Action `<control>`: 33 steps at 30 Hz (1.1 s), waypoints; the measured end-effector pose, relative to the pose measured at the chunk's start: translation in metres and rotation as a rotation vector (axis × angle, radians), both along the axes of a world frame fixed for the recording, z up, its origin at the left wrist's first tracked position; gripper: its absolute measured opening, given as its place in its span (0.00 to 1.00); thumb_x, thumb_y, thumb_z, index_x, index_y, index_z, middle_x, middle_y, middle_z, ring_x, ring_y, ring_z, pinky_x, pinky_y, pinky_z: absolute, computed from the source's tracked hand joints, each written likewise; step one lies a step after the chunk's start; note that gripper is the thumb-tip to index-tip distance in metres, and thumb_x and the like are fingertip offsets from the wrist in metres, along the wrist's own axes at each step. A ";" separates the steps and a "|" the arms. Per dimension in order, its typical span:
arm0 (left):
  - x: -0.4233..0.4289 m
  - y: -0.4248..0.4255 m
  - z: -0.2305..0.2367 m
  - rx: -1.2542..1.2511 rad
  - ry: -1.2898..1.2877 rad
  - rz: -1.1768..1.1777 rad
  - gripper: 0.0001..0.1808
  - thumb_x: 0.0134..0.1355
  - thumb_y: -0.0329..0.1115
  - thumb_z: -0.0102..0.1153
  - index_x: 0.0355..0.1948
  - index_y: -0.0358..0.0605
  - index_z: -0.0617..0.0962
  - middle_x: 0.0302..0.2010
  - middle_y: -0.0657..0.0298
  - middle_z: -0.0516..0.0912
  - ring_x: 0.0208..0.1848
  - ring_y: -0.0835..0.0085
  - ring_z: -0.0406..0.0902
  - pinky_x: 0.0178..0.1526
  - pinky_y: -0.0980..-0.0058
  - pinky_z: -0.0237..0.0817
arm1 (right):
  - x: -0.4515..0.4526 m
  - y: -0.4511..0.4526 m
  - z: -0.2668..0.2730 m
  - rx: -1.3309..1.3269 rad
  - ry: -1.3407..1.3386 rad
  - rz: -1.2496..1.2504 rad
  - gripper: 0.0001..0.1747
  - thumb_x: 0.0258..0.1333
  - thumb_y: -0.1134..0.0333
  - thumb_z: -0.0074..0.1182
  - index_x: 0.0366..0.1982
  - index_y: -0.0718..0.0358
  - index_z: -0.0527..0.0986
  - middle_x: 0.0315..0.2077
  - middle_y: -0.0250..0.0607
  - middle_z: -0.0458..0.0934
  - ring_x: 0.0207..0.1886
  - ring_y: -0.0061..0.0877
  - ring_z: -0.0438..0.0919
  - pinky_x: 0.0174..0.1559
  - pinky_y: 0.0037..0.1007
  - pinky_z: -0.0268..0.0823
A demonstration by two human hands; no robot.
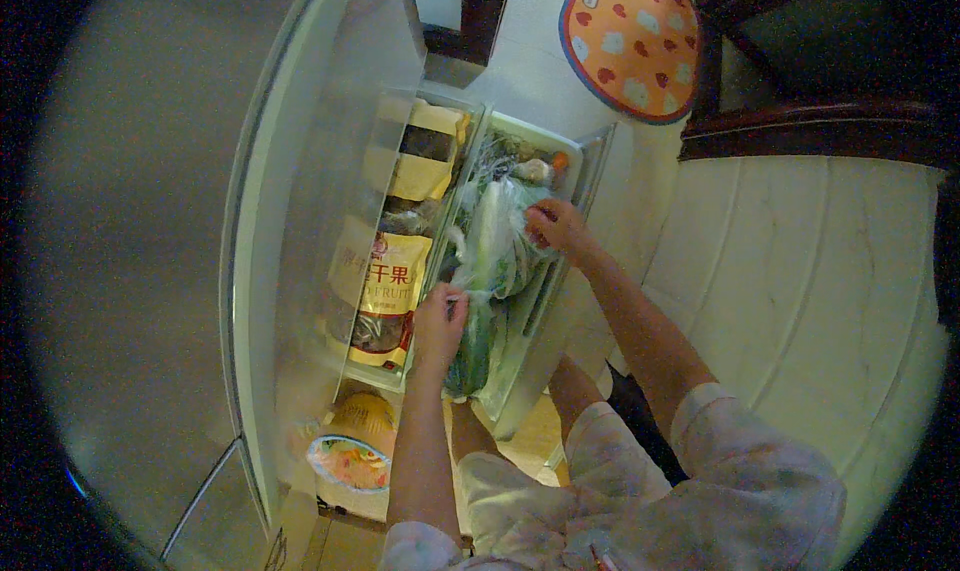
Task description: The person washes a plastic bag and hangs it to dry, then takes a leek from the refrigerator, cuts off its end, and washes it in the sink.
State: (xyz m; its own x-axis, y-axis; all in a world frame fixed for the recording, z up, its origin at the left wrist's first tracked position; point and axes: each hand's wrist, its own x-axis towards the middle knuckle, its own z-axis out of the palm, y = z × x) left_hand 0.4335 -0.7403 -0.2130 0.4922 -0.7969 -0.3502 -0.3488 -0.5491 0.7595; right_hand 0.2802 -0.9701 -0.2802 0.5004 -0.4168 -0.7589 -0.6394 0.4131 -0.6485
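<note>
A pulled-out refrigerator drawer (536, 331) lies before me with vegetables in clear plastic bags inside. My left hand (441, 327) pinches the gathered end of a clear plastic bag (472, 282) near the drawer's left wall. Under that bag runs a long green vegetable (472, 346). A paler long vegetable (491, 211) shows through plastic farther up. At the right side, my right hand (559, 229) has its fingers curled against a bag of green vegetables (517, 259); whether they grip the plastic is hidden. Something orange (559, 160) sits in the drawer's far corner.
Left of the drawer, a clear-walled bin holds a dried fruit pouch (394, 286) and another pouch (431, 173). The refrigerator door (240, 271) stands open at left. A round-topped packet (349, 462) is below. An orange heart-patterned mat (634, 45) lies beside dark wooden furniture (810, 124).
</note>
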 end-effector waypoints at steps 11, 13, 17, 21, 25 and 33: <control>0.012 0.048 0.044 0.018 -0.153 -0.030 0.07 0.59 0.31 0.59 0.35 0.42 0.74 0.30 0.53 0.79 0.30 0.55 0.79 0.33 0.62 0.69 | 0.109 0.020 -0.049 -0.704 0.242 0.272 0.33 0.43 0.77 0.58 0.56 0.56 0.69 0.51 0.56 0.67 0.48 0.51 0.74 0.49 0.46 0.69; 0.007 0.051 0.043 0.016 -0.123 -0.001 0.07 0.59 0.31 0.59 0.35 0.42 0.73 0.30 0.54 0.79 0.30 0.55 0.78 0.33 0.62 0.69 | 0.107 0.014 -0.054 -0.689 0.283 0.250 0.28 0.41 0.78 0.58 0.50 0.56 0.74 0.50 0.56 0.68 0.46 0.49 0.75 0.47 0.45 0.70; 0.012 0.049 0.045 0.053 -0.100 -0.013 0.07 0.59 0.29 0.58 0.36 0.41 0.73 0.32 0.53 0.79 0.32 0.53 0.78 0.34 0.61 0.69 | 0.077 -0.003 -0.005 -0.889 0.012 0.009 0.16 0.45 0.74 0.57 0.40 0.60 0.78 0.34 0.47 0.78 0.39 0.39 0.77 0.42 0.36 0.70; 0.017 0.004 0.018 0.071 -0.167 -0.144 0.07 0.59 0.30 0.57 0.36 0.40 0.73 0.33 0.52 0.78 0.35 0.53 0.78 0.36 0.60 0.69 | -0.021 -0.047 0.032 -0.354 -0.254 -0.561 0.11 0.52 0.74 0.50 0.38 0.67 0.77 0.33 0.37 0.80 0.37 0.25 0.77 0.41 0.30 0.70; 0.018 -0.048 -0.009 0.013 -0.512 -0.327 0.07 0.57 0.28 0.54 0.37 0.42 0.72 0.37 0.54 0.76 0.39 0.56 0.77 0.38 0.61 0.71 | -0.084 -0.046 0.096 -0.233 -0.417 -0.775 0.12 0.52 0.73 0.51 0.39 0.69 0.76 0.36 0.40 0.79 0.40 0.28 0.78 0.46 0.31 0.71; -0.014 -0.102 -0.090 0.163 -0.690 -0.369 0.09 0.55 0.27 0.53 0.38 0.44 0.72 0.40 0.58 0.74 0.42 0.62 0.77 0.41 0.66 0.73 | -0.163 0.022 0.113 -0.101 -0.418 -0.857 0.13 0.52 0.66 0.54 0.39 0.65 0.75 0.36 0.40 0.79 0.39 0.29 0.78 0.44 0.29 0.71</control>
